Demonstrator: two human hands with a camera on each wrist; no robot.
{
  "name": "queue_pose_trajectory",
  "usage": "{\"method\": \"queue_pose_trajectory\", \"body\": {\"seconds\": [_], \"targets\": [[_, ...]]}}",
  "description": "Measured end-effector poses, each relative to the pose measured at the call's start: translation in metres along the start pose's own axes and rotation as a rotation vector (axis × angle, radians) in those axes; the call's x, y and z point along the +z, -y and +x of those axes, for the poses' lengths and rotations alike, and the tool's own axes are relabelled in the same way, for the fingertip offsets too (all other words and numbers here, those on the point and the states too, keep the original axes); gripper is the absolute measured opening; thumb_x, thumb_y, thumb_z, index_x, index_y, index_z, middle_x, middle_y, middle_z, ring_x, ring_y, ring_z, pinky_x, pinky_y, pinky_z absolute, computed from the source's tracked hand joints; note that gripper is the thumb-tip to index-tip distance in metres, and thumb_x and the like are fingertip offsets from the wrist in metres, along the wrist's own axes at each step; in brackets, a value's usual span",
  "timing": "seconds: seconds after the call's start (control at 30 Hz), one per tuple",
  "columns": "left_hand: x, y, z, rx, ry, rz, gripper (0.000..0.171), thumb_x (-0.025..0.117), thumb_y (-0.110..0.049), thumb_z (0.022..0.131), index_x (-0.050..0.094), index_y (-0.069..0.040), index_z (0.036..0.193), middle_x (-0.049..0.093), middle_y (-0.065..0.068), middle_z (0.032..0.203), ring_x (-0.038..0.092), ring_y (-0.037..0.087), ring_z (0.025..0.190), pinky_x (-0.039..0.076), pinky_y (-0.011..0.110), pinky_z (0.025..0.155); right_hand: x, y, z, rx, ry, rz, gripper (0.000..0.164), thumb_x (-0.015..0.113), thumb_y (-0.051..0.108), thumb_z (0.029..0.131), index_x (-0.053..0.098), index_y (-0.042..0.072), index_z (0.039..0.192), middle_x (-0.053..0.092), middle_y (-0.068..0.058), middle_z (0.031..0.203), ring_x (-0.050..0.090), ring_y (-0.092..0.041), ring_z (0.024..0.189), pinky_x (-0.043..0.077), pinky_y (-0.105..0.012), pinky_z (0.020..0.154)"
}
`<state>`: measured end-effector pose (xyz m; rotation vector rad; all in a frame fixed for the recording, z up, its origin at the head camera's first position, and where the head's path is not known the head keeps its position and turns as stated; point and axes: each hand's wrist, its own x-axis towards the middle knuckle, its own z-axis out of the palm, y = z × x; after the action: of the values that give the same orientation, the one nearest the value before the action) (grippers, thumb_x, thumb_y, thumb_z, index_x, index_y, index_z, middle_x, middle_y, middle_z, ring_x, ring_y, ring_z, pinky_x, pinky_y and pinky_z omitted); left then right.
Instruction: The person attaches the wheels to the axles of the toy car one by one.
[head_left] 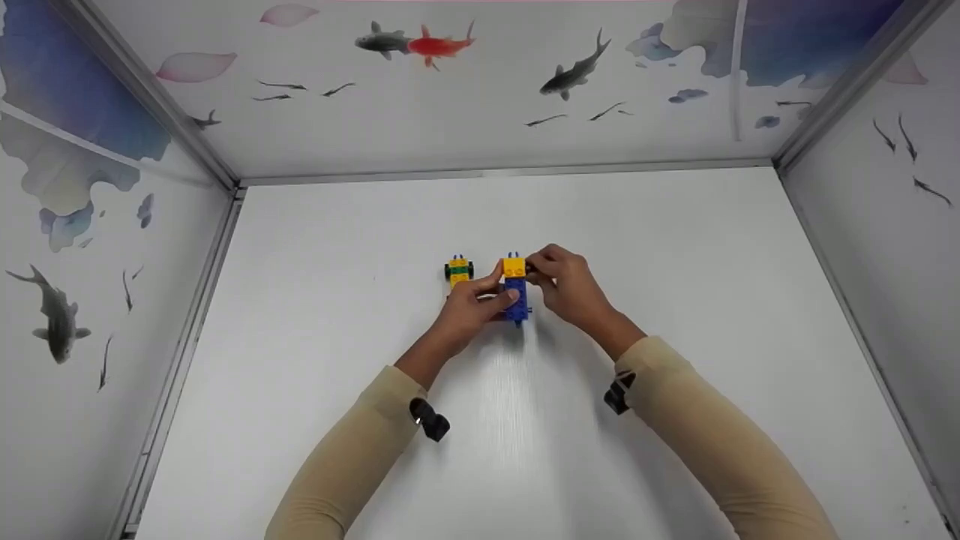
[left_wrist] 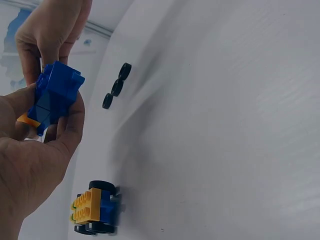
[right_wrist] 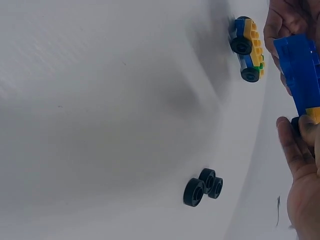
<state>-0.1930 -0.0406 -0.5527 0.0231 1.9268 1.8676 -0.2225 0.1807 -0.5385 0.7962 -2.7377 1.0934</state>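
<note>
My left hand grips a toy vehicle body of blue bricks, thumb on top and fingers around its side. At the body's far end sits a yellow brick. My right hand is at the right side of that end, thumb and fingers pinching a small black wheel against it. Most of the wheel is hidden by the fingers. The left wrist view shows the blue body held above the white table, between both hands.
Left of the hands stands a yellow, green and blue toy car with black wheels. Three loose black wheels are grouped on the table, hidden in the head view. Printed walls border the table at the back and sides.
</note>
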Motion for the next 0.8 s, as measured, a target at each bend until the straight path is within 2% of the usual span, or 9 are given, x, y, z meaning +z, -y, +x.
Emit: {"method": "queue_pose_trajectory", "body": {"seconds": [0.23,0.47,0.63,0.8], "targets": [[0.001,-0.001,-0.001,-0.003,-0.007,0.029,0.069,0.073,-0.026,0.109,0.037,-0.029,0.169,0.061,0.016,0.155,0.065,0.030,0.141,0.062,0.038,0.110,0.000,-0.001,-0.001,-0.001,0.017,-0.036,0.027,0.069,0.001,0.107,0.078,-0.003,0.132,0.072,-0.020,0.118,0.076,-0.032,0.106,0.068,-0.043,0.096],[-0.003,0.002,0.001,0.010,-0.018,-0.042,0.077,0.076,-0.028,0.106,0.037,-0.042,0.171,0.061,0.016,0.155,0.067,0.030,0.139,0.063,0.041,0.110,-0.006,-0.004,-0.001,0.022,0.026,0.011,0.029,0.073,0.006,0.106,0.076,0.003,0.135,0.074,-0.018,0.128,0.079,-0.031,0.112,0.068,-0.043,0.098],[-0.006,0.000,0.002,0.007,-0.053,-0.068,0.081,0.076,-0.027,0.106,0.034,-0.055,0.170,0.060,0.019,0.155,0.070,0.032,0.133,0.066,0.046,0.104,-0.011,-0.011,-0.003,0.121,0.058,0.031,0.043,0.078,0.006,0.103,0.071,0.004,0.146,0.073,-0.019,0.137,0.080,-0.034,0.115,0.068,-0.047,0.097],[-0.010,0.000,0.001,-0.019,-0.070,-0.052,0.078,0.073,-0.023,0.108,0.037,-0.060,0.166,0.058,0.018,0.154,0.071,0.031,0.129,0.069,0.043,0.096,-0.018,-0.025,-0.011,0.248,0.091,-0.078,0.044,0.079,0.008,0.102,0.071,0.000,0.144,0.070,-0.022,0.140,0.071,-0.041,0.127,0.062,-0.056,0.108]]}}
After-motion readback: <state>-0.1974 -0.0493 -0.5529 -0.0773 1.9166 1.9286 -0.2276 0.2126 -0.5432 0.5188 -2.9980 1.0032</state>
